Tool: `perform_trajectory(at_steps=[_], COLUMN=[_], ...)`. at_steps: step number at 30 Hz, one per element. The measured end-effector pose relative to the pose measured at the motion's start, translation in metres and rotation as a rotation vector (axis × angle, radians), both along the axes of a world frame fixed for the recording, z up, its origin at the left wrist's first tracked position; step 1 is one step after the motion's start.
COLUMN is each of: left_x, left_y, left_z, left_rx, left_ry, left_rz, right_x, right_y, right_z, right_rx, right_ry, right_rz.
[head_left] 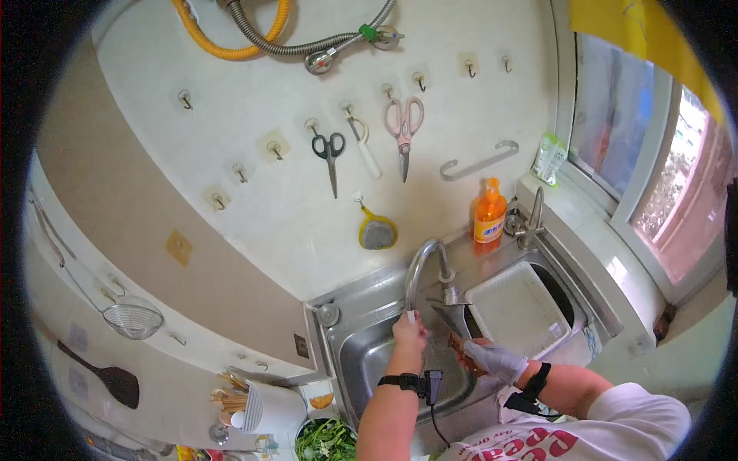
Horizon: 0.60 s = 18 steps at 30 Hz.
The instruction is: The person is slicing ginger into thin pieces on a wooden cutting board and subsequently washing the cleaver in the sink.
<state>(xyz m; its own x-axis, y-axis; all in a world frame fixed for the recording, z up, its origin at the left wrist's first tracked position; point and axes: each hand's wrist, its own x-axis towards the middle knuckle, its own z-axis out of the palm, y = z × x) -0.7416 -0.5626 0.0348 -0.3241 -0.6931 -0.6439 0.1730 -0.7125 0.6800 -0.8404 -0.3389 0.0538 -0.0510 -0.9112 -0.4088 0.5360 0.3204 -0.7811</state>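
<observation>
My left hand (pixel 410 332) is raised at the outlet of the curved metal faucet (pixel 428 253), its fingers closed round the spout's end, above the left basin of the steel sink (pixel 369 351). To its right, my right hand (pixel 490 358), in a thin pale glove, holds a knife (pixel 448 320) whose blade points up and to the left. Something reddish-brown shows beside the gloved fingers; whether it is the knife's handle or another thing I cannot tell. A white plastic basket (pixel 519 308) rests over the right basin, behind my right hand.
An orange soap bottle (pixel 490 216) and a small tap (pixel 533 222) stand behind the sink. At lower left are a utensil holder (pixel 274 406) with chopsticks and a bowl of green vegetables (pixel 326 441). Scissors (pixel 328 161) and pink shears (pixel 405 135) hang on the wall.
</observation>
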Motion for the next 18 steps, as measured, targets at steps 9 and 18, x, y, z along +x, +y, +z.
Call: perform_trajectory(at_steps=[9,18], left_x=[-0.002,0.032], left_y=[0.017,0.057], left_z=[0.011,0.005], left_rx=[0.103,-0.146], left_ry=[0.027,-0.258], left_rz=[0.132,-0.234], right_x=[-0.002,-0.005], right_y=[0.003,-0.008], right_z=[0.012,0.012], right_rx=[0.008,-0.336], right_ry=[0.247,1.048], right_rz=[0.107,0.251])
